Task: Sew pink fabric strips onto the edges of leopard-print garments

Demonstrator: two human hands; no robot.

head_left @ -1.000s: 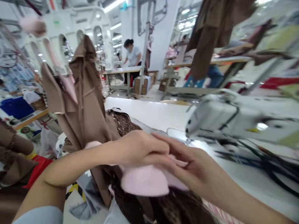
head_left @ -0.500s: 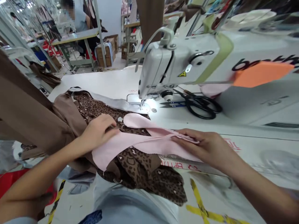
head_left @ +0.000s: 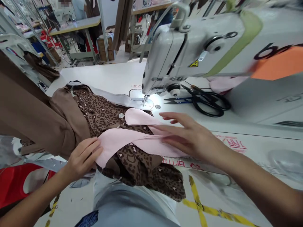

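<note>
A pale pink fabric piece (head_left: 127, 142) lies folded across a leopard-print brown fabric (head_left: 99, 110), which is joined to a heap of plain tan cloth (head_left: 47, 119) at the left. My left hand (head_left: 82, 157) holds the pink piece's lower left edge with curled fingers. My right hand (head_left: 189, 135) hovers on or just above the pink piece's right part, fingers spread. The far end of the leopard fabric reaches the sewing machine's needle and presser foot (head_left: 145, 100). The fabric's underside is hidden.
A white industrial sewing machine (head_left: 189, 53) overhangs the white table (head_left: 106, 74). Black-handled scissors (head_left: 208, 101) and blue-handled thread snips (head_left: 177, 100) lie to its right. A co-worker (head_left: 79, 6) sits at a far table. Yellow tape (head_left: 199, 201) marks the floor.
My view has swung from a high, tilted one down onto the machine. My left hand has slid down-left to the pink edge, and my right hand has opened its fingers and moved up-left.
</note>
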